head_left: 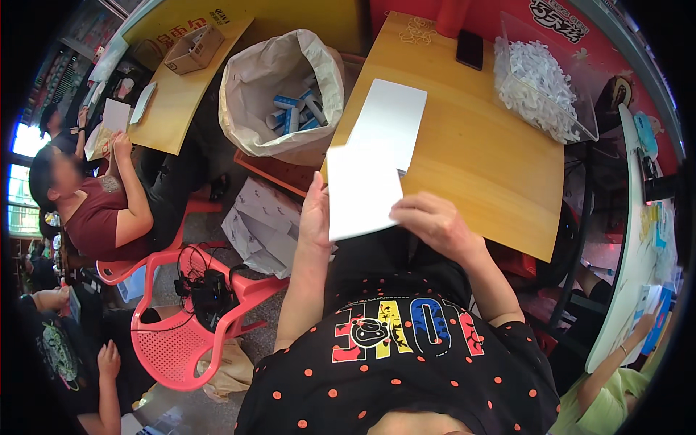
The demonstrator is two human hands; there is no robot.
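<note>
A blank white sheet of paper (362, 192) is held up over my lap, just off the table's near edge. My left hand (315, 216) grips its left side, thumb pointing up. At the lower right corner, my right hand (435, 221) has its fingers pinched together on the paper. Behind it, more white paper (391, 116) lies flat on the wooden table (478, 159), partly covered from view by the held sheet. Whether the held piece is one sheet or several layers I cannot tell.
Left of the table stands a large white sack (239, 116) holding blue-and-white rolled pieces. A clear bin (583, 127) of small white pieces, a black phone (470, 49) and rubber bands (418, 30) sit far back. A pink chair (174, 348) is at left; co-workers sit on both sides.
</note>
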